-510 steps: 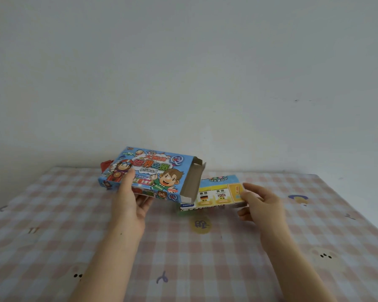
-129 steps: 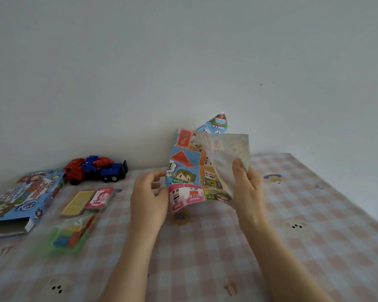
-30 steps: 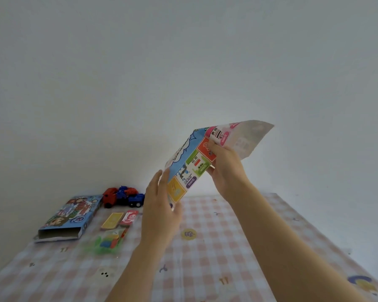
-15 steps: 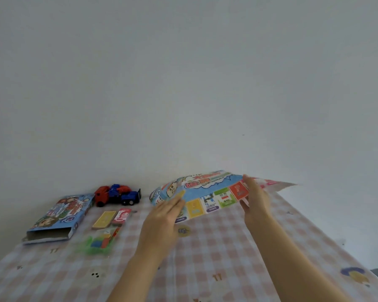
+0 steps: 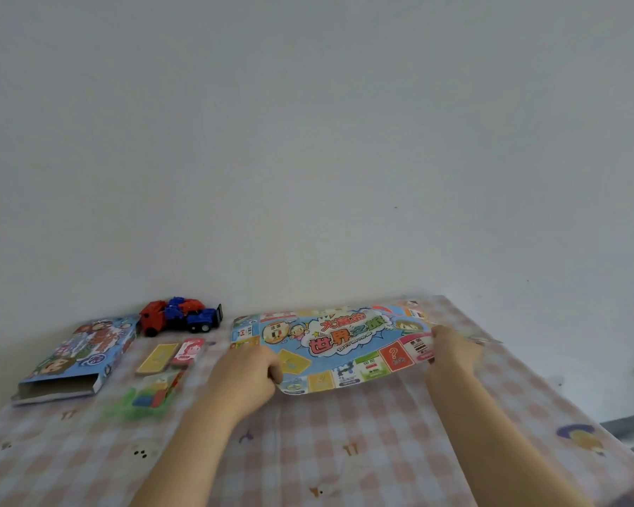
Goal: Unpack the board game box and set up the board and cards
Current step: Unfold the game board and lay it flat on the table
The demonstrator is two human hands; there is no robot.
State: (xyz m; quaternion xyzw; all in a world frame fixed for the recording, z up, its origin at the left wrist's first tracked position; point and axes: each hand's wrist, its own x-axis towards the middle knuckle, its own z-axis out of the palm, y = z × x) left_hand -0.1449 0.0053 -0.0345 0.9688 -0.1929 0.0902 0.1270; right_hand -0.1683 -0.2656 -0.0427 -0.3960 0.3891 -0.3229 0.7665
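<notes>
The paper game board [image 5: 339,340], blue with coloured squares along its edges, lies spread out on the checked tablecloth at the far middle. My left hand [image 5: 248,373] grips its near left edge. My right hand [image 5: 452,351] pinches its right edge, where a fold of the sheet still sticks out to the right. The open game box [image 5: 76,356] lies at the far left. Two card stacks, one yellow [image 5: 157,358] and one red [image 5: 188,351], lie between box and board. A clear bag of coloured pieces [image 5: 151,395] sits in front of the cards.
A red and blue toy truck [image 5: 180,316] stands against the white wall behind the cards. The table [image 5: 344,451] ends at the right, where the floor shows beyond its edge.
The board was held up in the air and partly folded; both hands have brought it down and spread it flat on the table. The camera has tilted down a little.
</notes>
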